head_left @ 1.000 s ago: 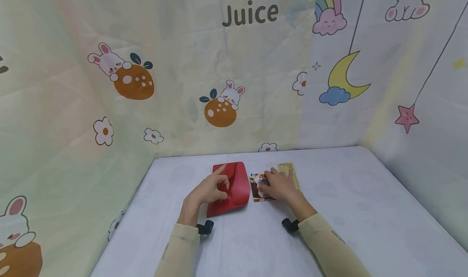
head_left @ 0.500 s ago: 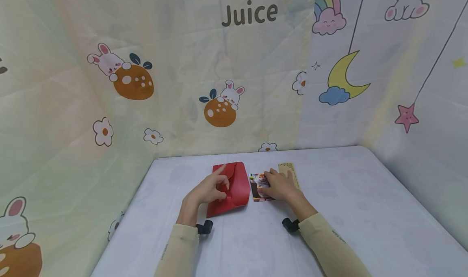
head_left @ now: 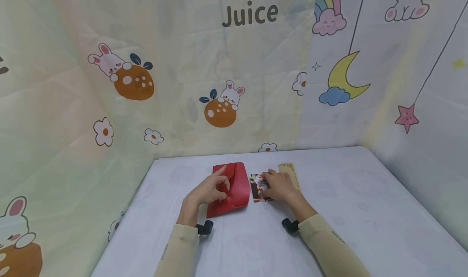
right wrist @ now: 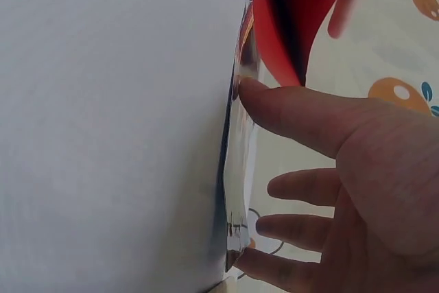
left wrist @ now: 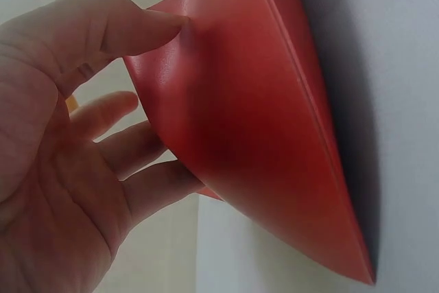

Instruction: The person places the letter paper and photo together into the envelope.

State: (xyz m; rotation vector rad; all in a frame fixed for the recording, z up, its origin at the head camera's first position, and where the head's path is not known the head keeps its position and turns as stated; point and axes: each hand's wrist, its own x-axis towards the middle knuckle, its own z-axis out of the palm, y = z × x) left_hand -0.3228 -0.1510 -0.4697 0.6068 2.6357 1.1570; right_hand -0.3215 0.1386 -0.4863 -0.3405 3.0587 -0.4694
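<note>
One red envelope (head_left: pixel 239 183), one photo (head_left: pixel 257 187), one beige strip (head_left: pixel 290 170) on the tabletop (head_left: pixel 351 212). Your left hand (head_left: pixel 209 189) pinches the envelope; your right hand (head_left: pixel 282 186) pinches the photo beside it, hiding part of the strip.

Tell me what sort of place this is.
Probably a makeshift recording booth: cartoon-printed cloth hangs behind and on both sides of a white-covered table, and small black devices sit at both of the person's wrists.
</note>
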